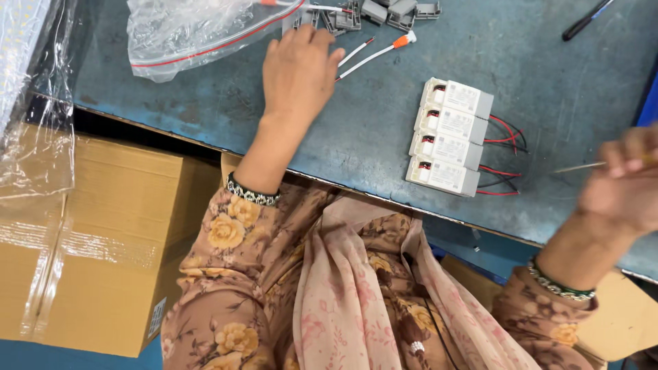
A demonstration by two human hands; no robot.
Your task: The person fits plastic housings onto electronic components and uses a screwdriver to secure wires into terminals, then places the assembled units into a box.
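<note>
My left hand (pixel 296 68) reaches forward over the blue-grey worktable (pixel 205 103), palm down, fingertips at a heap of small grey plastic parts (pixel 356 15) beside a clear zip bag (pixel 185 31); what the fingers grip is hidden. My right hand (pixel 624 181) is blurred at the right edge, fingers closed on a thin metal tool (pixel 579 166) that points left. Several white rectangular driver boxes (pixel 449 137) with red and black wires lie in a row between the hands. White wires with orange caps (pixel 373 53) lie just right of my left hand.
A taped cardboard box (pixel 82 240) stands below the table's left edge, with clear plastic film (pixel 34 103) draped above it. A black pen (pixel 586 19) lies at the far right of the table. Another cardboard box (pixel 630 315) sits under my right forearm.
</note>
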